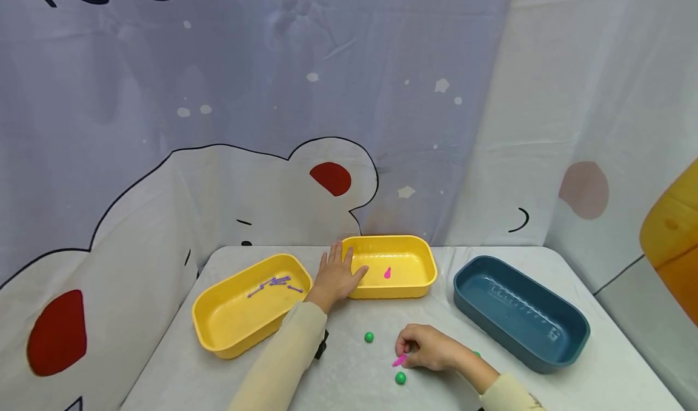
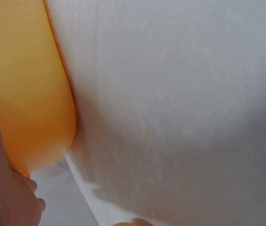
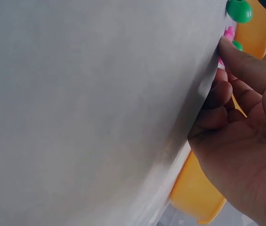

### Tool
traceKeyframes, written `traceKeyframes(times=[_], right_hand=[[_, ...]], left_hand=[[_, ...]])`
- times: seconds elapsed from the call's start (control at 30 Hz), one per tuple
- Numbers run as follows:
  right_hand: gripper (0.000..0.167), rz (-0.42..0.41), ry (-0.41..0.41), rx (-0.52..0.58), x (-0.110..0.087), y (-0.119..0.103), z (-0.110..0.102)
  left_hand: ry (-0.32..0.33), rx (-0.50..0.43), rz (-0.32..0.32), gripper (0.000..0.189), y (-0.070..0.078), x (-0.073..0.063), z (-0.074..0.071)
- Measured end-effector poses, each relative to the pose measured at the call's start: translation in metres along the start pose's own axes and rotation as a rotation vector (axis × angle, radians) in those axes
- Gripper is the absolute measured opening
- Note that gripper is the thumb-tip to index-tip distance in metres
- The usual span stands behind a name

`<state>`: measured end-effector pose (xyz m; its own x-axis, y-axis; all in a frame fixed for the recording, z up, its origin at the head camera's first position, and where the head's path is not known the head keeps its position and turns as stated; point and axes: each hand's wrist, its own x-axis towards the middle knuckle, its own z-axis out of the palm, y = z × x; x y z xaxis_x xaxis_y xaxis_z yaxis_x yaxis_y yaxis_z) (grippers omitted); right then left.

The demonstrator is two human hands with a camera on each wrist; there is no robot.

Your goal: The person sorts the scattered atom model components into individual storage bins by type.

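My left hand (image 1: 337, 277) rests with fingers spread at the left end of the middle yellow bin (image 1: 422, 291), its thumb across the near corner. In the left wrist view that hand lies against the side of the yellow bin (image 2: 34, 84). Inside the bin lies one pink pin-shaped piece (image 1: 388, 273). Low over the white cloth, my right hand (image 1: 431, 347) pinches another pink pin-shaped piece (image 1: 400, 360) between thumb and fingertips; its tip shows in the right wrist view. One green ball (image 1: 400, 377) sits just beside the pinched piece, and a second green ball (image 1: 369, 337) lies farther left.
At the left, an angled yellow bin (image 1: 218, 332) holds several purple dumbbell-shaped sticks (image 1: 278, 280). A dark blue bin (image 1: 518, 302) stands at the right. Another green ball (image 1: 477, 354) shows partly behind my right wrist. A printed curtain (image 1: 272, 199) hangs behind the table.
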<state>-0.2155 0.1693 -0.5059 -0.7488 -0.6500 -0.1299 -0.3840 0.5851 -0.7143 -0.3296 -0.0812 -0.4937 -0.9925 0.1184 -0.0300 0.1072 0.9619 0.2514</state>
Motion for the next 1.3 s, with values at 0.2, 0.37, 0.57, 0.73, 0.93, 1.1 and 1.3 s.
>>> traceKeyframes(times=[0.2,0.37,0.57,0.73,0.93,1.1,1.3], right_hand=[[0.014,0.011,-0.021,0.048,-0.002,0.0,-0.001],[0.013,0.021,-0.019,0.036,-0.004,0.0,-0.003],[0.012,0.051,-0.007,0.023,-0.005,-0.001,-0.005],[0.011,0.043,0.022,0.005,-0.004,-0.002,-0.008],[0.01,0.028,0.036,0.028,-0.001,-0.005,-0.013],[0.01,0.025,0.059,0.048,0.001,-0.009,-0.016],[0.011,0.015,0.085,0.005,0.004,-0.013,-0.025]], left_hand=[[-0.006,-0.009,0.015,0.084,0.0,-0.001,-0.001],[-0.005,-0.019,0.024,0.083,0.001,-0.001,-0.003],[-0.01,-0.021,0.023,0.083,0.002,-0.002,-0.003],[0.0,-0.014,0.028,0.083,0.002,-0.001,-0.002],[0.004,-0.007,0.027,0.083,0.0,0.0,0.0],[0.001,-0.017,0.019,0.083,0.0,0.0,0.0],[-0.001,-0.02,0.014,0.083,0.0,-0.002,-0.002]])
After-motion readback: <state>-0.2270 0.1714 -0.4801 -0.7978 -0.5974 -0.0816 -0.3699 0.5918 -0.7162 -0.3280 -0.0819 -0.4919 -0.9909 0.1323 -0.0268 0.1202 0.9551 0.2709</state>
